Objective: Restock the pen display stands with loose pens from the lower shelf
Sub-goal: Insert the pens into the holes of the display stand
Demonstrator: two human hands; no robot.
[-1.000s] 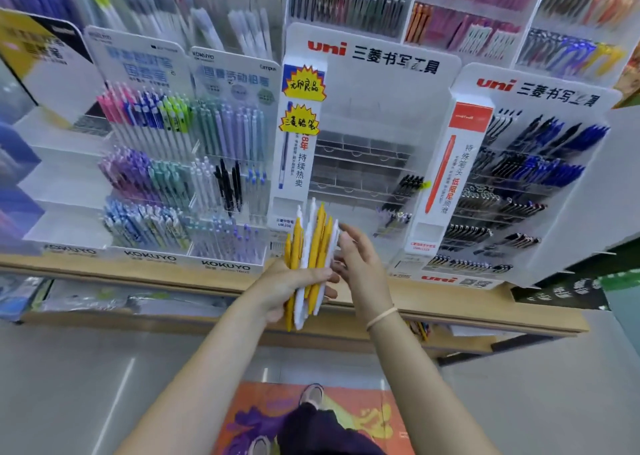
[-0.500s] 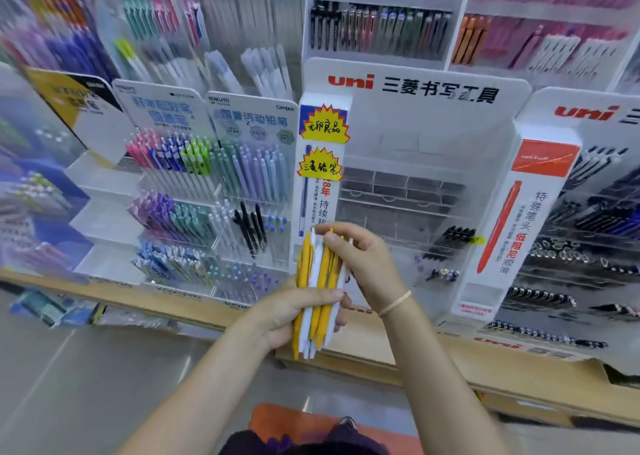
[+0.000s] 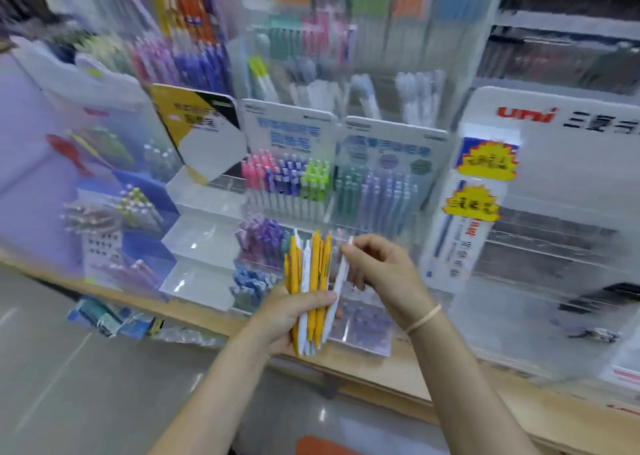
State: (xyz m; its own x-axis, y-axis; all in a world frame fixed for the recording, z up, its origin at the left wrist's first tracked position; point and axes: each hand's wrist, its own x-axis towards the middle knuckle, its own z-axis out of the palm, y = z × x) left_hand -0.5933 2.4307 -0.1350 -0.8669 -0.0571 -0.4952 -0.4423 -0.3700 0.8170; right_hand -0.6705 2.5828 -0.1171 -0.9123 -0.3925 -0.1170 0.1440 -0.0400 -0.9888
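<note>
My left hand [image 3: 294, 312] grips a bundle of yellow and white pens [image 3: 310, 281], held upright in front of the shelf. My right hand [image 3: 384, 274] pinches the top of one white pen [image 3: 341, 278] at the bundle's right side, tilted away from the rest. Behind them stands a clear tiered pen stand [image 3: 332, 198] with pink, blue, green, teal and lilac pens. To its left is a clear stepped stand [image 3: 201, 246] whose tiers show no pens. The view is blurred.
A white "uni" display stand [image 3: 561, 191] with dark pens low down stands at the right. A wooden shelf edge [image 3: 391, 375] runs below the stands. Packets [image 3: 110, 319] lie on the lower shelf at left. More pen racks [image 3: 311, 39] rise behind.
The view has swung left, so the coloured pen stand is now behind my hands. My right hand has drawn one white pen sideways out of the bundle's top.
</note>
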